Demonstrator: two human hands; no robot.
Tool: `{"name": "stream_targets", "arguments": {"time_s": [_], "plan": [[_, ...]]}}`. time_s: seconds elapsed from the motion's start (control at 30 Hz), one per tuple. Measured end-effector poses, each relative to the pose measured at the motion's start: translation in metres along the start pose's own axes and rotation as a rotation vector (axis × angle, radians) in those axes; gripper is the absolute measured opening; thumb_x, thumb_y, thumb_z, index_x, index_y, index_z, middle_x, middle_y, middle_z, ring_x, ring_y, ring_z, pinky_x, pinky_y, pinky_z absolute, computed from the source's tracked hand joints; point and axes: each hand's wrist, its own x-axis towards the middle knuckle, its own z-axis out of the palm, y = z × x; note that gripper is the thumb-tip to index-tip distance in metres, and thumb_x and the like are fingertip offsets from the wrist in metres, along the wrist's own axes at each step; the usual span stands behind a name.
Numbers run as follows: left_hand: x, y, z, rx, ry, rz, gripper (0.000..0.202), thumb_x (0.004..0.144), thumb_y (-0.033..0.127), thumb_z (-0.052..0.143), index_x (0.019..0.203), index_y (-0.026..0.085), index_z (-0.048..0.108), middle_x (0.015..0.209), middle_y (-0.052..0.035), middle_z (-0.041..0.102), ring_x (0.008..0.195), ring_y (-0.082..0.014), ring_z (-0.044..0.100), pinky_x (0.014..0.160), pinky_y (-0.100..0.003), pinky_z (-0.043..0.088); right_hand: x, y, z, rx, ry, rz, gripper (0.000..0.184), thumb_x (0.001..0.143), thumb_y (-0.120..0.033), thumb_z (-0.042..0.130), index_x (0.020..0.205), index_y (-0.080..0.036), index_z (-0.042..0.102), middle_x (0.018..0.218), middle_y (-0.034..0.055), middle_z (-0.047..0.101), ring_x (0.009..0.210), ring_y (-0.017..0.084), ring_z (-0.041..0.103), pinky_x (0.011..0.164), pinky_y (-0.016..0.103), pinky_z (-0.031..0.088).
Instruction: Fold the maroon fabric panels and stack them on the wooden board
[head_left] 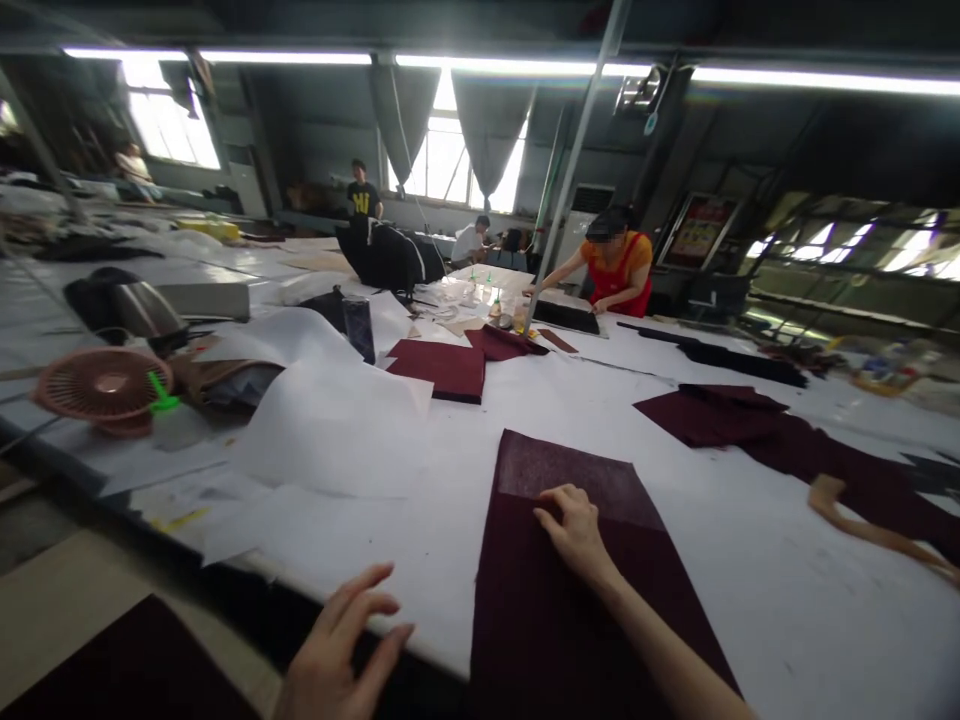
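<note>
A dark burgundy cloth panel [570, 600] lies flat over the front edge of the white table, with a greyish, sheer-looking strip [566, 470] across its far end. My right hand [577, 530] rests over the panel at the strip's lower border, its fingers loosely bent and the thumb apart; nothing shows between them. Left of the panel, my left hand [349, 640] hovers by the table edge, fingers spread and holding nothing. A stack of burgundy pieces [439, 370] sits farther back.
White sheets [330, 420] bulge up on the left, beside a pink fan [105, 385] and a green-tipped bottle [176, 420]. More burgundy cloth [810, 450] and a tan strip [870, 525] lie right. Across the table, a person in a red apron [619, 275] works at a black piece [566, 317].
</note>
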Motion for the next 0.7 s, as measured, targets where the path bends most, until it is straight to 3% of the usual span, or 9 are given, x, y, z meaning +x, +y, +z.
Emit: {"name": "stream_targets", "arguments": {"time_s": [0.1,0.17,0.27,0.37,0.47,0.57,0.63,0.7], "plan": [[0.046,0.041,0.057,-0.049,-0.153,0.167,0.011,0.077,0.035,0.064,0.085,0.028,0.065,0.131,-0.0034,0.055,0.123,-0.028,0.048,0.106,-0.039,0.036,0.01,0.015,0.012,-0.011,-0.006,0.001,0.009,0.081,-0.028,0.06,0.086,-0.022,0.064,0.092,0.0039,0.061,0.093,0.024,0.051,0.085,0.04,0.034],[0.072,0.057,0.092,-0.059,-0.231,0.259,0.012,0.077,0.027,0.064,0.089,0.026,0.064,0.135,-0.0041,0.051,0.127,-0.0273,0.043,0.107,-0.041,0.034,0.011,0.021,0.017,0.005,-0.005,-0.014,0.007,0.081,-0.028,0.061,0.085,-0.022,0.062,0.09,0.0031,0.06,0.093,0.023,0.05,0.086,0.039,0.033],[0.104,0.064,0.137,0.034,-0.326,0.394,0.028,0.07,0.017,0.068,0.096,0.025,0.062,0.141,-0.0043,0.045,0.134,-0.0261,0.035,0.111,-0.041,0.028,0.007,0.025,0.019,0.023,0.011,-0.063,0.002,0.082,-0.023,0.058,0.084,-0.022,0.058,0.089,0.0027,0.059,0.092,0.022,0.049,0.086,0.038,0.032],[0.131,0.061,0.169,0.18,-0.427,0.505,0.042,0.063,0.014,0.073,0.102,0.023,0.06,0.148,-0.0056,0.037,0.139,-0.0267,0.026,0.113,-0.043,0.023,0.001,0.025,0.016,0.048,0.027,-0.153,0.007,0.08,-0.014,0.054,0.082,-0.021,0.053,0.093,0.0031,0.058,0.095,0.022,0.048,0.087,0.037,0.031],[0.155,0.06,0.182,0.34,-0.559,0.577,0.042,0.058,0.021,0.08,0.096,0.022,0.061,0.151,-0.0067,0.031,0.141,-0.0296,0.018,0.114,-0.048,0.018,-0.005,0.026,0.014,0.085,0.031,-0.272,0.011,0.081,-0.009,0.05,0.08,-0.02,0.049,0.092,0.0029,0.058,0.092,0.02,0.048,0.086,0.037,0.03],[0.168,0.069,0.181,0.471,-0.639,0.665,0.04,0.053,0.034,0.085,0.082,0.02,0.061,0.151,-0.0066,0.03,0.141,-0.0325,0.016,0.113,-0.05,0.015,-0.007,0.029,0.017,0.108,0.039,-0.339,0.012,0.085,-0.008,0.045,0.08,-0.019,0.047,0.081,0.0016,0.056,0.082,0.019,0.049,0.082,0.036,0.03],[0.169,0.079,0.18,0.518,-0.658,0.74,0.04,0.055,0.036,0.084,0.083,0.02,0.06,0.145,-0.0069,0.039,0.136,-0.0311,0.028,0.111,-0.047,0.02,-0.007,0.029,0.019,0.114,0.049,-0.347,0.013,0.086,-0.008,0.043,0.08,-0.019,0.048,0.077,0.0016,0.054,0.079,0.018,0.048,0.081,0.036,0.03],[0.165,0.088,0.181,0.551,-0.696,0.747,0.034,0.062,0.031,0.079,0.088,0.021,0.06,0.126,-0.0057,0.057,0.12,-0.0262,0.047,0.104,-0.041,0.03,-0.006,0.029,0.021,0.118,0.06,-0.34,0.012,0.086,-0.008,0.043,0.082,-0.018,0.049,0.078,0.0022,0.055,0.077,0.018,0.049,0.081,0.036,0.031]]}}
